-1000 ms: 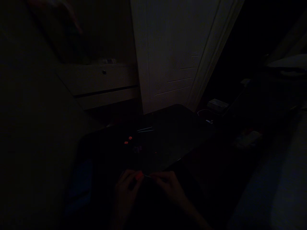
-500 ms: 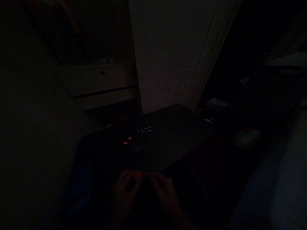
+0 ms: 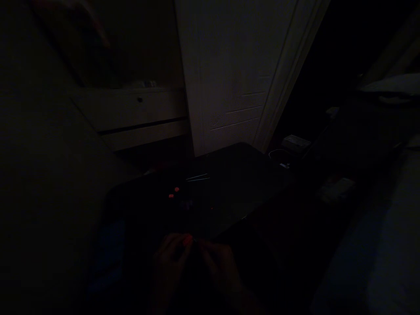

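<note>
The room is very dark. Near the table's front edge my left hand (image 3: 169,256) pinches a small bright red piece (image 3: 187,239), whose kind I cannot make out. Close on its right, my right hand (image 3: 219,262) has its fingers pressed together around a thin, pale, needle-like tool (image 3: 194,239). The tool's tip points toward the red piece; whether they touch is too dark to tell. Beyond my hands, a small orange-red piece (image 3: 176,189) and a second one (image 3: 171,196) lie on the dark table (image 3: 243,179).
Two thin metal rods, perhaps tweezers (image 3: 197,177), lie farther back. A dim purplish lump (image 3: 187,204) and a tiny orange dot (image 3: 211,208) are nearer. Behind stand a pale door (image 3: 229,78) and drawers (image 3: 141,107). A pale box (image 3: 296,142) sits right of the table.
My right hand has shifted slightly left, and less of the pale tool shows. The left hand keeps its pinch on the red piece. The view has moved a little.
</note>
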Demonstrator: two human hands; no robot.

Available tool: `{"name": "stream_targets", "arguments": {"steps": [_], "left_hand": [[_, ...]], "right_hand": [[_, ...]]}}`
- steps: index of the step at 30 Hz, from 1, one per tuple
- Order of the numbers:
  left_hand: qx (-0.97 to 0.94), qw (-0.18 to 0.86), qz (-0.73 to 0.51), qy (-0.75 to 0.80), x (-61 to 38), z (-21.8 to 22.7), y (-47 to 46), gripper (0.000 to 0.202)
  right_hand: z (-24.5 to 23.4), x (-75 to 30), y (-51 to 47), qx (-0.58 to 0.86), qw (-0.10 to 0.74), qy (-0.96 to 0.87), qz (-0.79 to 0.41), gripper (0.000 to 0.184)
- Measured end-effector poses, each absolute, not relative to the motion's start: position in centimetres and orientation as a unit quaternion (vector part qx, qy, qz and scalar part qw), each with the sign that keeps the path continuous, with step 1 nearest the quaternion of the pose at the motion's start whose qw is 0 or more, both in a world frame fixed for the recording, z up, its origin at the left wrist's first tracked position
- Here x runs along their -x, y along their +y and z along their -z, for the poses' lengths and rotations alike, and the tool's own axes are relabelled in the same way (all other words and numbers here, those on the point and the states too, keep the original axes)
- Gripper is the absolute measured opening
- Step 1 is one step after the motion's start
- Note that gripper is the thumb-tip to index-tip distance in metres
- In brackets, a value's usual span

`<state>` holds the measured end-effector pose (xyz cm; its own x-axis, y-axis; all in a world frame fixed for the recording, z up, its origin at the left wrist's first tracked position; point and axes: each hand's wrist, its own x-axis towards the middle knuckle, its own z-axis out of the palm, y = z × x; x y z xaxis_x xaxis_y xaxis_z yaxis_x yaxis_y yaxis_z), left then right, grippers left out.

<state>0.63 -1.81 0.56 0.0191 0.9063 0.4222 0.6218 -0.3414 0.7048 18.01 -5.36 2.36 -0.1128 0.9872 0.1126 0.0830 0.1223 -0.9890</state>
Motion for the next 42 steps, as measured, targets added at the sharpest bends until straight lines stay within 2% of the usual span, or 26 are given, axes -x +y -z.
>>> {"name": "stream_targets", "arguments": {"steps": [3, 8, 18, 42], "left_hand": [[-0.696, 0.164, -0.435, 0.547, -0.4, -0.3, -1.7, 0.041], [-0.701, 0.169, -0.430, 0.544, -0.2, 0.2, -1.7, 0.039], [-0.722, 0.134, -0.429, 0.526, -0.7, -0.1, -1.9, 0.045], [-0.724, 0.172, -0.421, 0.519, -0.6, 0.0, -1.9, 0.043]], "right_hand": [[-2.0, -18.3, -5.0, 0.481, 0.466, -0.561, -0.487, 0.031], [-0.9, -18.0, -4.8, 0.544, 0.484, -0.528, -0.437, 0.035], [-1.9, -17.4, -5.5, 0.501, 0.493, -0.535, -0.468, 0.036], [-2.5, -17.2, -6.2, 0.477, 0.520, -0.535, -0.465, 0.035]]}}
